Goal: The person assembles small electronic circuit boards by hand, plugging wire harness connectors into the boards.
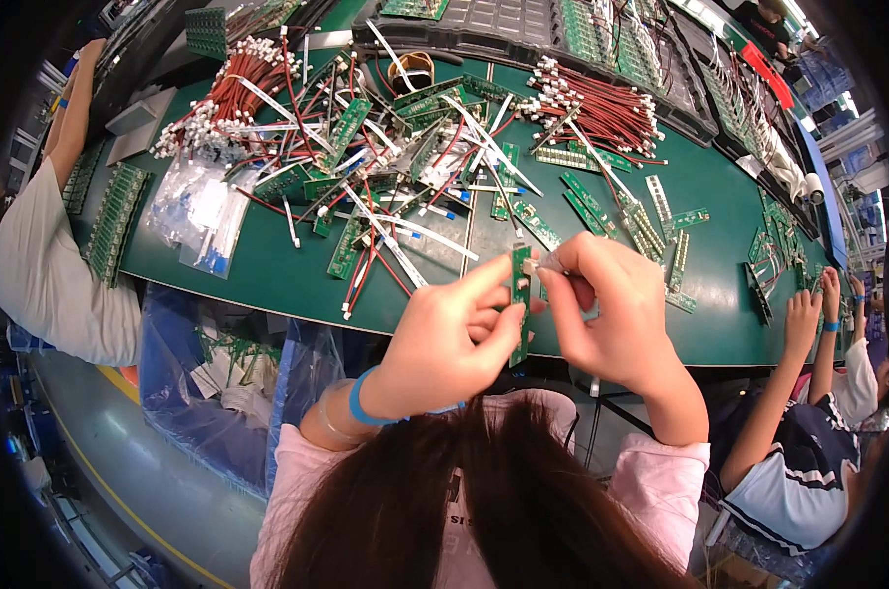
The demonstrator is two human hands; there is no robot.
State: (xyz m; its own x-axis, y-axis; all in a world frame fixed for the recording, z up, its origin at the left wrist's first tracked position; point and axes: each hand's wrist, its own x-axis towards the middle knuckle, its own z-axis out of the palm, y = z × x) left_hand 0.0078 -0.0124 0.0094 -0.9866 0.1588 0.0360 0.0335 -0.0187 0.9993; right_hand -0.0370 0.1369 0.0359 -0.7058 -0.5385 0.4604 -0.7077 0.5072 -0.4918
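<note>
Between the thumb and fingers of my left hand (449,332), a narrow green circuit board (520,334) stands nearly upright, just over the table's near edge. A blue band circles my left wrist. My right hand (611,309) is closed in a pinch beside the board's upper part. Next to its fingertips is a small whitish connector (530,266) at the board; the fingers hide what they grip, if anything. Just beyond both hands lies a tangled pile of circuit boards, white flat cables (397,257) and red-and-black wires.
Bundles of red wires with white plugs (258,83) lie on the green table (297,280). Loose boards (646,231) spread to the right, black trays (493,27) at the back. A blue-lined bin (214,432) stands below left. Other people's arms (803,329) reach in at both sides.
</note>
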